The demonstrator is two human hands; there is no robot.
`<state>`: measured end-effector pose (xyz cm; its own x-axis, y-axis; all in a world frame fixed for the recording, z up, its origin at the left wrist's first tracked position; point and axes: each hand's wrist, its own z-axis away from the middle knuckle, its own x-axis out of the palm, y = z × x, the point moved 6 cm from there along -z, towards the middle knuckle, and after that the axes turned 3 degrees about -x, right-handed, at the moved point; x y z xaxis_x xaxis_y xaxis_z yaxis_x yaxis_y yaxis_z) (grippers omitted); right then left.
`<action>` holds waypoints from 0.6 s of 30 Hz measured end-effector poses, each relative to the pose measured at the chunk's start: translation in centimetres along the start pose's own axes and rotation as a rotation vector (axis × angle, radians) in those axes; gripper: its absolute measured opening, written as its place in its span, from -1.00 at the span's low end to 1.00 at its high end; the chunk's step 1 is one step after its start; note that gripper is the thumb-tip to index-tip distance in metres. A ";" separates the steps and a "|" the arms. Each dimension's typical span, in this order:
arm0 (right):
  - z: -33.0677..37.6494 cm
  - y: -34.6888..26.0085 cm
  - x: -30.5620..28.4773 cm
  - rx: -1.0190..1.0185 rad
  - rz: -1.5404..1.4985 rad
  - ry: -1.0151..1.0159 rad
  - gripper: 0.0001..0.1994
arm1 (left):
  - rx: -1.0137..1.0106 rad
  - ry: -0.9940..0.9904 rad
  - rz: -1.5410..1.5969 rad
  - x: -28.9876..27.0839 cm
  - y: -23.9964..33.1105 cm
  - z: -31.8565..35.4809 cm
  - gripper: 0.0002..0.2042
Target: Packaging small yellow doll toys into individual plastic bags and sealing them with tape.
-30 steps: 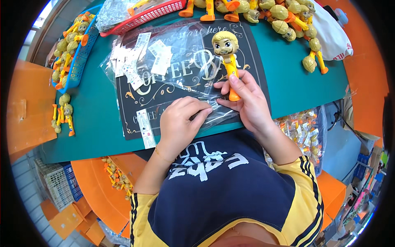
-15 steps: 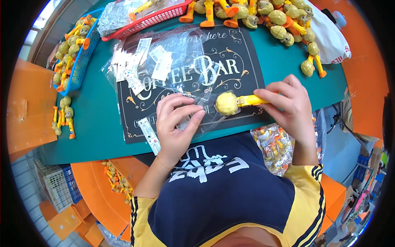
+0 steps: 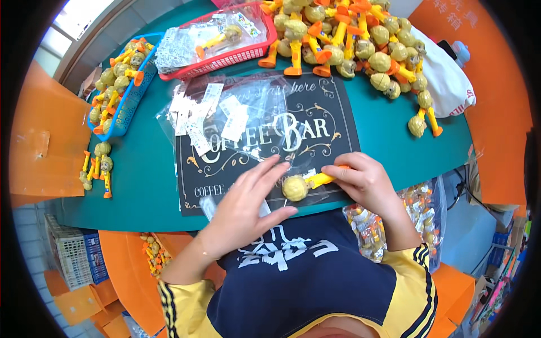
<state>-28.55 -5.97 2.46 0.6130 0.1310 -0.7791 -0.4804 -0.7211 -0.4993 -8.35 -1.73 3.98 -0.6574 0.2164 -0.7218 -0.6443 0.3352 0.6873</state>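
Note:
My right hand (image 3: pixel 365 181) grips the orange-tipped yellow handle of a small toy (image 3: pixel 295 188) with a ridged gold ball head, low over the front of the dark printed mat (image 3: pixel 236 174). Clear plastic film shows around the toy; I cannot tell how much of it is inside. My left hand (image 3: pixel 245 205) is open, its fingers stretched and thumb apart, just left of the gold head. Beneath that hand a white-labelled clear bag (image 3: pixel 207 207) is partly covered.
Clear bags with white labels (image 3: pixel 234 121) lie on the mat's far left. Behind stands a red basket (image 3: pixel 220 63) of bags. Similar toys pile up at the back right (image 3: pixel 338 45) and fill a blue basket (image 3: pixel 127 107) at left. A white sack (image 3: pixel 445 84) lies far right.
The toy has come nearer to me and a little left in my right hand. My left hand has gone from curled fingers to stretched ones. The view has tilted, showing more of the back.

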 end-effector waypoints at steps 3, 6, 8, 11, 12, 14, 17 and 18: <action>-0.2 -0.6 -0.3 -0.023 0.012 -0.014 -0.71 | -0.052 -0.133 -0.123 -2.2 -0.8 -1.2 -0.39; -0.7 -1.1 -0.5 -0.053 0.021 -0.021 -0.70 | -0.003 -0.154 -0.155 -2.0 -2.7 -2.9 -0.53; -1.1 -1.1 -0.3 -0.068 0.020 -0.046 -0.69 | -0.356 -0.448 0.316 0.8 -5.0 -4.0 -0.64; -1.6 -0.8 0.0 -0.090 -0.004 -0.041 -0.69 | -0.337 -0.465 0.479 2.5 -5.7 -5.0 -0.76; -1.7 -0.4 0.1 -0.077 -0.008 -0.045 -0.69 | -0.345 -0.461 0.574 2.8 -5.7 -5.1 -0.79; -2.0 -0.3 0.0 -0.093 -0.005 -0.035 -0.68 | -0.392 -0.371 0.640 2.8 -5.9 -5.3 -0.83; -3.0 -0.6 -0.5 -0.060 -0.116 -0.026 -0.66 | -0.381 -0.274 0.784 3.2 -5.5 -5.6 -0.85; -3.3 -1.0 -0.4 -0.039 -0.189 -0.026 -0.65 | -0.364 -0.238 0.800 3.5 -5.3 -5.7 -0.85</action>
<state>-26.21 -7.52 4.50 0.6732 0.2838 -0.6828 -0.3331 -0.7079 -0.6228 -9.40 -7.95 -1.71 -0.8893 0.4572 0.0121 -0.1403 -0.2979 0.9442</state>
